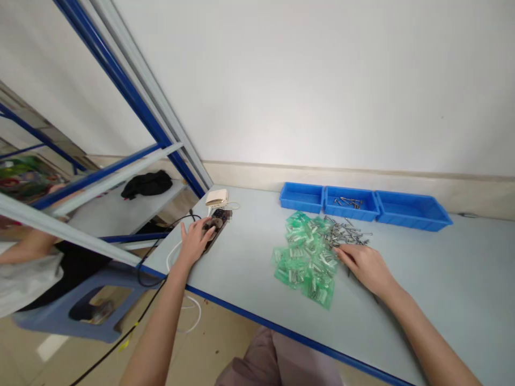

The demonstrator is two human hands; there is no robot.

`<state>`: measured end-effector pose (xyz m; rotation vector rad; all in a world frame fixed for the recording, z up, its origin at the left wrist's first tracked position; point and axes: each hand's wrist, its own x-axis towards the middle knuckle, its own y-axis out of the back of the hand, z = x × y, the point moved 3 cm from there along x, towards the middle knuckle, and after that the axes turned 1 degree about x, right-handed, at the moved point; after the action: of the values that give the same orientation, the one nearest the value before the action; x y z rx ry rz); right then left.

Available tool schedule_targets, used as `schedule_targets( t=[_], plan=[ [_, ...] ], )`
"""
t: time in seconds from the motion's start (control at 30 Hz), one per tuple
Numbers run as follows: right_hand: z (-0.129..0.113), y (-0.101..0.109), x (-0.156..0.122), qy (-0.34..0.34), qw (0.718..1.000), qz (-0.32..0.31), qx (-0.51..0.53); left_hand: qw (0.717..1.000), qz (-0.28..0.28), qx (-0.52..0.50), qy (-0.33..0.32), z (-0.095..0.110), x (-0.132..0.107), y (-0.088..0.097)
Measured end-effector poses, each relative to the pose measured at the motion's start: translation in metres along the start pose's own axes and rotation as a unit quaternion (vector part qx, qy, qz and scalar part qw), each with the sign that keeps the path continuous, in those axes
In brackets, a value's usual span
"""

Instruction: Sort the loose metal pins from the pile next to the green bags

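My left hand [196, 236] rests with its fingers spread on a dark phone [218, 228] lying near the table's left end. My right hand [364, 265] is at the edge of a loose heap of metal screws [348, 233], fingers drawn together at their tips. Whatever the right fingertips pinch is too small to make out. Just left of those fingers lies a pile of small green plastic bags [308, 257], with metal pieces showing through them.
Three blue bins stand along the back: a left bin [301, 203], a middle bin [350, 214] holding a few screws, and a right bin [414, 220]. A cream-coloured box [217, 197] with a cable sits behind the phone. Beyond the blue frame [120, 80], another person sits on a stool [120, 316].
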<state>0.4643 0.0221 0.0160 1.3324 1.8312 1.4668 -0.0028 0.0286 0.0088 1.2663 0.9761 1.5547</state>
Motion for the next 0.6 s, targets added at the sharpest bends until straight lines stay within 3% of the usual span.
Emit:
schedule_targets(
  t=[0.23, 0.37, 0.47, 0.53, 0.6],
  plan=[
    [0.0, 0.0, 0.0, -0.005, 1.0, -0.005, 0.005, 1.0, -0.012, -0.014, 0.002, 0.0, 0.001, -0.004],
    [-0.002, 0.001, 0.0, -0.003, 1.0, -0.002, 0.01, 0.996, 0.072, -0.04, 0.016, 0.011, 0.001, 0.006],
    [-0.002, 0.001, 0.0, -0.014, 1.0, 0.005, 0.026, 0.992, 0.101, -0.069, -0.026, 0.052, 0.004, 0.013],
    [-0.002, 0.002, 0.0, -0.033, 0.998, 0.016, 0.044, 0.987, 0.07, -0.097, -0.111, 0.1, 0.005, 0.011],
    [-0.001, 0.002, 0.001, -0.058, 0.995, 0.03, 0.071, 0.964, 0.025, -0.132, -0.231, 0.161, 0.003, 0.003]
  ],
)
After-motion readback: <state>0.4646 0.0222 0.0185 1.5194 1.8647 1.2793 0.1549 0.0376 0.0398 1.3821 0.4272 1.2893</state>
